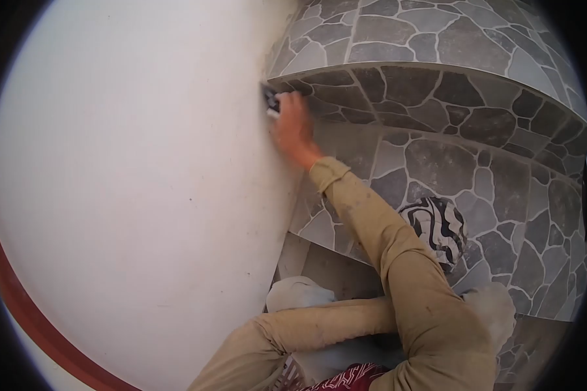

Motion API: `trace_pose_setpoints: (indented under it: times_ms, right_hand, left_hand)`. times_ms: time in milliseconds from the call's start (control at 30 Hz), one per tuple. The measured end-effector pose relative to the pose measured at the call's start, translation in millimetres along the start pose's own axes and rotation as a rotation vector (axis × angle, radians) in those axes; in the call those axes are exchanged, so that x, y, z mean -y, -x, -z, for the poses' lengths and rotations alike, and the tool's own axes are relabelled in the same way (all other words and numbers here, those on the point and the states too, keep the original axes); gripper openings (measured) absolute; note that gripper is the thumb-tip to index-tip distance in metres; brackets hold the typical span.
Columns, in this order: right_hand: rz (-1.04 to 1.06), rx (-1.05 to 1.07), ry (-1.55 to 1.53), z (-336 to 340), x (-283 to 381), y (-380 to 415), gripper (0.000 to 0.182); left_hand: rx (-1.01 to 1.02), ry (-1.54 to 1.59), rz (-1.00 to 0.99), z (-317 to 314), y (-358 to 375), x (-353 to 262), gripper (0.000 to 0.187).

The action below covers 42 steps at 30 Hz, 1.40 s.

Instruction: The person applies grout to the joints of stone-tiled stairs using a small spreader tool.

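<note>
My right hand (293,129) reaches out to the white wall (143,163), with fingers closed around a small dark object with a pale edge (270,99). That object is pressed to the wall, or very near it, where the wall meets the stone-patterned step riser (411,98). Motion blurs the hand and the object, so its exact kind does not show. My left forearm, in a tan sleeve (332,322), crosses in front of my body and passes beneath the right arm. The left hand is hidden there.
Stone-patterned steps (447,166) rise on the right. A rounded black-and-white patterned thing (445,228) lies on the lower tread, partly behind my right sleeve. My knees (300,293) are bent close to the wall. A reddish-brown strip (26,306) curves along the lower left.
</note>
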State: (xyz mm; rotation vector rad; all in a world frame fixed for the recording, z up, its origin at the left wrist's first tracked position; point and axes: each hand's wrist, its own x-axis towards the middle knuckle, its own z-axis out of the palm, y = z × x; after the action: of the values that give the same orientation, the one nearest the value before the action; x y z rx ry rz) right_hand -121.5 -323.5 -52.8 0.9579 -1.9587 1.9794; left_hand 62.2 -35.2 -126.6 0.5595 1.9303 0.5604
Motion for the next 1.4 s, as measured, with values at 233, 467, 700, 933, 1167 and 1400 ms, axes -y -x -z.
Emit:
trace_pose_setpoints:
  times_ms: [233, 467, 700, 933, 1167, 1400]
  right_hand:
    - [-0.053, 0.134, 0.111, 13, -1, -5, 0.038]
    - [0.073, 0.185, 0.103, 21, 11, 7, 0.044]
    - [0.017, 0.227, 0.151, 16, 2, 4, 0.042]
    - [0.047, 0.184, 0.088, 19, 8, 4, 0.047]
    - [-0.001, 0.224, 0.140, 14, 13, 1, 0.045]
    - [-0.015, 0.243, 0.171, 14, 6, -3, 0.052]
  left_hand:
    - [-0.094, 0.047, -0.059, -16, -12, 6, 0.048]
    - [-0.161, 0.082, -0.092, -24, -30, 8, 0.050]
    - [-0.061, 0.474, -0.100, 33, 21, -15, 0.049]
    - [-0.047, 0.404, -0.081, 41, 26, -22, 0.046]
    - [-0.041, 0.371, -0.059, 39, 25, -26, 0.047]
    - [-0.043, 0.333, -0.043, 33, 23, -25, 0.047]
